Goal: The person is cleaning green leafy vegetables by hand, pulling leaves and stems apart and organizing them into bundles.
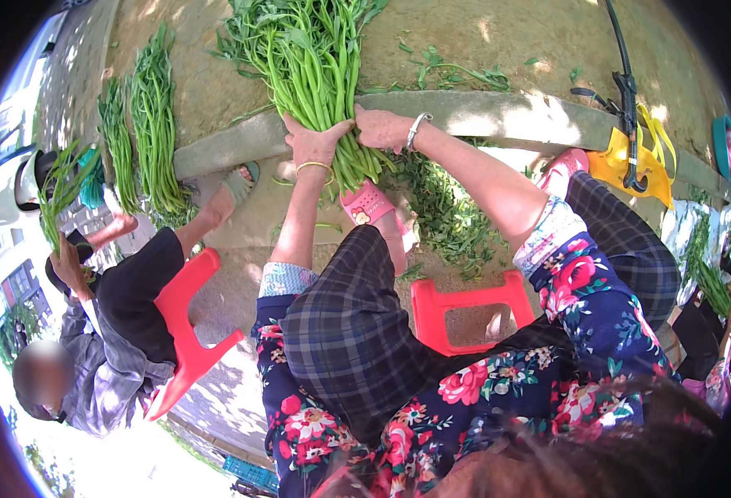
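A large bundle of long-stemmed leafy greens, resembling water spinach (312, 75), lies across the concrete curb with its leaves pointing away from me and its cut stem ends towards me. My left hand (315, 143) grips the stems near their lower ends, thumb across the top. Against the right side of the same stems rests my right hand (385, 129), its fingers curled; whether it pinches any stems is hidden. Loose leaves and trimmings (449, 208) are piled on the ground below my right forearm.
Two more bundles of greens (153, 124) lie at the left. There a person on a red plastic stool (188, 311) holds greens (60, 193). Another red stool (427, 311) is beneath me. A yellow bag (630, 165) and a black hooked handle (633, 137) are by the curb (483, 118).
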The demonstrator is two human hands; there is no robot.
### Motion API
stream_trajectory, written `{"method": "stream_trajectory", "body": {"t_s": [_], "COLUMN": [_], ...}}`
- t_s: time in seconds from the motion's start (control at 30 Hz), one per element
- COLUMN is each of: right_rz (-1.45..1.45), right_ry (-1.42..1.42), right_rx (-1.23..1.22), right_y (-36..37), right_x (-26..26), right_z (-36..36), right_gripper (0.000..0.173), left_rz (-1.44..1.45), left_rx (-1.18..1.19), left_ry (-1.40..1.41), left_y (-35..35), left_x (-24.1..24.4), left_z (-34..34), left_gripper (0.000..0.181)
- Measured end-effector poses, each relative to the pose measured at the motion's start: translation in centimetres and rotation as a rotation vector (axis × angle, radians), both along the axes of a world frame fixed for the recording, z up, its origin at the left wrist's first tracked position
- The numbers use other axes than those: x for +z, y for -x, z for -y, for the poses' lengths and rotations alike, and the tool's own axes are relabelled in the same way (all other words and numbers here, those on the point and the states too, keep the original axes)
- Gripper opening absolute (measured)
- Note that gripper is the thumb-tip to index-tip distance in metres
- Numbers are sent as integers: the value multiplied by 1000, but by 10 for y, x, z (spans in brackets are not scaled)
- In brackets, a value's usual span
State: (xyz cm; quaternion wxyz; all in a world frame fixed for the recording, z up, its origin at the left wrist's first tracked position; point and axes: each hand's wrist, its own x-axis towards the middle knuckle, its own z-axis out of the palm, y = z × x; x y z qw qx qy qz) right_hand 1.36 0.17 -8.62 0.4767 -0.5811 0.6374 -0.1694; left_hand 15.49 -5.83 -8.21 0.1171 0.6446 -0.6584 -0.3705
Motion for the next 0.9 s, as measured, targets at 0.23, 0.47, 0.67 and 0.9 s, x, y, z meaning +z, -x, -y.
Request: {"method": "stream_trajectory", "body": {"t_s": [0.23, 0.47, 0.67, 0.9], "right_rz": [-62, 5, 153, 259], "right_ry": [138, 239, 146, 240], "right_rx": [-239, -655, -780, -730], "right_y": [5, 4, 17, 13], "right_x": [-19, -40, -37, -44], "right_z": [-10, -19, 4, 25], "right_gripper": [30, 28, 25, 19], "left_rz": [62, 59, 60, 9], "left_rx": [2, -21, -31, -56], "left_ry": [14, 5, 5, 24], "left_y": [7, 1, 4, 2], "left_x": [6, -4, 4, 4], "left_z": [-3, 2, -1, -2], "left_gripper": [121, 123, 123, 122]}}
